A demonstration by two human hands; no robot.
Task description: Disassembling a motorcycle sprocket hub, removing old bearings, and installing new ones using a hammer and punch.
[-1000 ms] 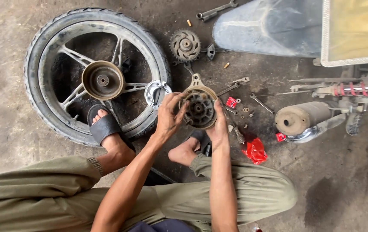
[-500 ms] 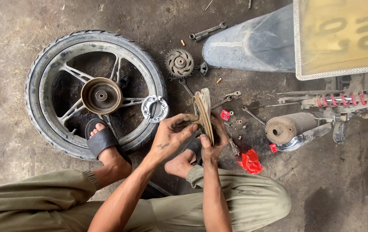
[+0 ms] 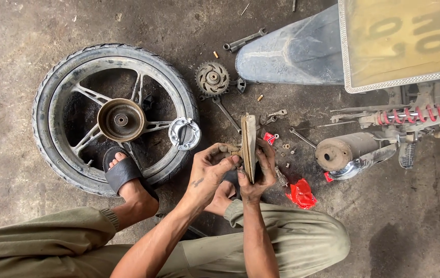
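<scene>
Brake plate point(image 3: 249, 146) edge-on between both hands point(image 3: 235, 170)

Stained concrete floor point(image 3: 34, 226) under wheel point(image 3: 114, 118), sprocket point(image 3: 212, 78), wrenches point(image 3: 244, 40), red rag point(image 3: 302, 193).

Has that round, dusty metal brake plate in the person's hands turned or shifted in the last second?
Yes. The round dusty brake plate faced the camera a second ago; now it stands edge-on between left hand and right hand, still beside the red plastic scrap.

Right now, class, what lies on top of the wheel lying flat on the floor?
On the wheel rest a sandalled foot and a shiny round metal part. The floor beneath the tyre is hidden.
</scene>
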